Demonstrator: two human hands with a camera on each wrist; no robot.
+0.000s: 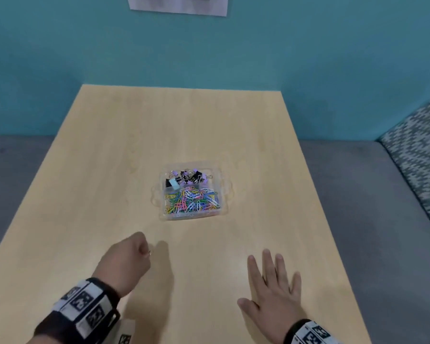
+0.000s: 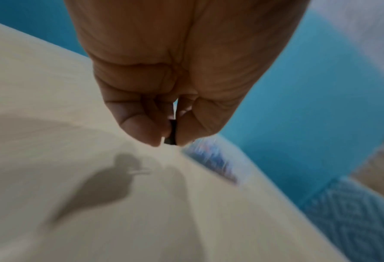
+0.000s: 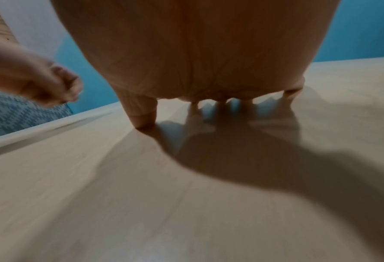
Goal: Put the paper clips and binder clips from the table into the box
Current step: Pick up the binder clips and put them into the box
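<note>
A clear plastic box [image 1: 194, 217] stands mid-table. Its far compartment holds black and purple binder clips [image 1: 187, 178]; the near one holds a heap of coloured paper clips [image 1: 192, 201]. My left hand [image 1: 146, 252] hovers near the front left of the box, fingers curled. In the left wrist view, thumb and finger pinch a small black binder clip [image 2: 171, 132], whose wire shows at the knuckles in the head view. The box [image 2: 211, 159] is a blur just beyond. My right hand [image 1: 271, 276] lies flat and open on the table, holding nothing.
The light wooden table [image 1: 209, 125] runs back to a teal wall. A grey seat surrounds it, with a patterned cushion [image 1: 417, 150] at the right. A sheet of paper [image 1: 178, 4] hangs on the wall. My left hand [image 3: 51, 85] shows in the right wrist view.
</note>
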